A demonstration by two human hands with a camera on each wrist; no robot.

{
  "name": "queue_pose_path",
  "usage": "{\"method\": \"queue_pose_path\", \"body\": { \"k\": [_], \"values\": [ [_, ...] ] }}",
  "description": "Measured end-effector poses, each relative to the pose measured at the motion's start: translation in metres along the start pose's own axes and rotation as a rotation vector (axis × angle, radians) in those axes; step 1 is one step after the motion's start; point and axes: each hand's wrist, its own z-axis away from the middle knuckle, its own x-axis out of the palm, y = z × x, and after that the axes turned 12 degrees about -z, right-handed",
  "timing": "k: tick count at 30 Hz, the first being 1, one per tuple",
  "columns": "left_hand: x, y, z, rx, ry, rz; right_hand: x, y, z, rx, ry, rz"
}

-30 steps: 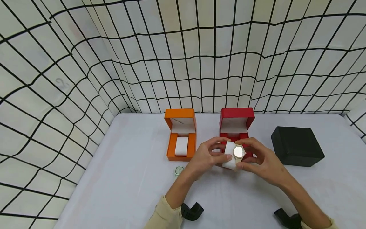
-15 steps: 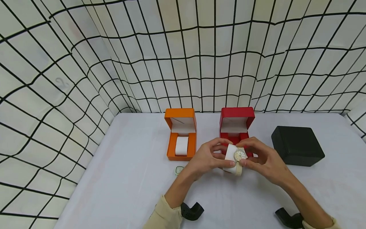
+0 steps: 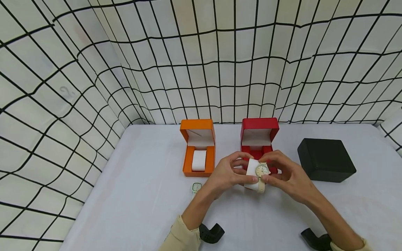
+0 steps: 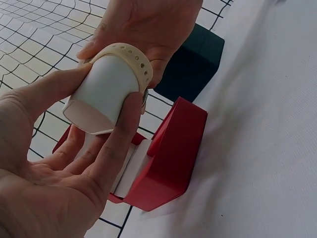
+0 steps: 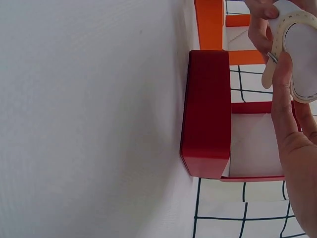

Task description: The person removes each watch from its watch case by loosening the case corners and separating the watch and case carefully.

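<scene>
Gripping a white cushion (image 3: 252,171) between the thumb and fingers of the left hand (image 3: 227,171), at the end away from the watch face. Pinching a cream watch (image 3: 262,170), wrapped around the cushion's other end, with the thumb and fingers of the right hand (image 3: 290,177). Held tilted in both hands above a white table (image 3: 135,188) — just in front of a red box (image 3: 260,123) with its lid raised, and partly blocking the view into it. Visible from the left wrist, a row of holes along the curving strap (image 4: 131,54); from the right wrist, a strap end poking out past the buckle (image 5: 272,57), beside the right thumb.

Pictured left of the red box, and apart from it: an orange box (image 3: 198,173), also open, with a second cushion (image 3: 199,161) inside. Lying just in front of that, close to the left arm (image 3: 199,205), a pale green watch (image 3: 196,187). Off to the right, a closed black box (image 3: 326,160) — and behind everything, black netting (image 3: 235,69).
</scene>
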Motion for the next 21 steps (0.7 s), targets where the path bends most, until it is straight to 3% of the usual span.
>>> {"method": "queue_pose_path", "body": {
  "k": [21],
  "values": [
    [0.0035,-0.0008,0.0008,0.015,0.056,0.003,0.0004,0.0016,-0.0001,-0.005,0.022,0.016]
  ]
}}
